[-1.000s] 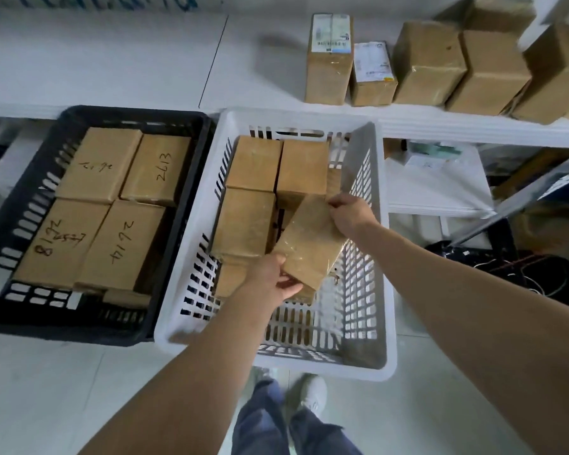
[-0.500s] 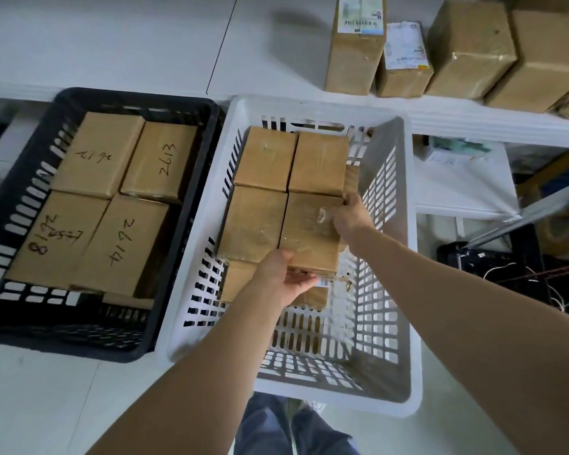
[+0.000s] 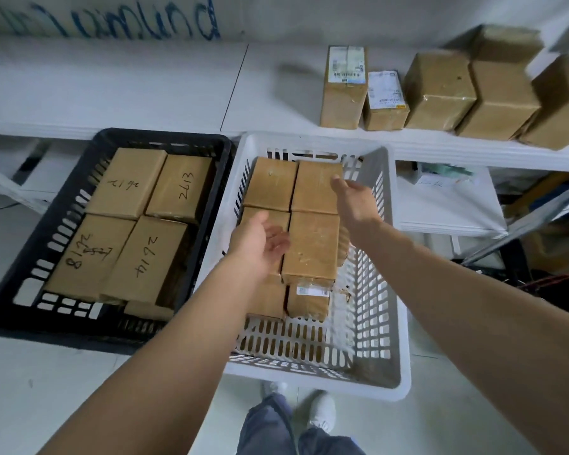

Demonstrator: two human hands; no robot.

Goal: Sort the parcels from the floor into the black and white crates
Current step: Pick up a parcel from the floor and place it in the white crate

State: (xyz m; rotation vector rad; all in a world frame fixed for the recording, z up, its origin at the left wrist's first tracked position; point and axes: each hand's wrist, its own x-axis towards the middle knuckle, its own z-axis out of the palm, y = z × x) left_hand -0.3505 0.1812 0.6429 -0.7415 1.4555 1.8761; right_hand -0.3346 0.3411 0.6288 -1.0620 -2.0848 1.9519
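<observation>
Head view: both hands are empty, fingers loose, spread apart over the white crate. Left hand is palm-up; right hand hangs further out. The parcel lies flat between and below them, top layer, butted against its neighbours.

My read: the drop is done. I should lift both hands straight up, clear of the right wall, and not nudge the stack. That parcel overhangs the lower one, so it's worth checking it sits level. No floor parcels are in frame, so I need to look down for the next.

Writing: left of my left hand, the black crate holds parcels marked "2613" and "2614". The others are scribbled and unclear. A barcode label sits below my hands, too small to read. The shelf parcels beyond my right hand have printed labels, unreadable. The blue wall scrawl is unreadable.
</observation>
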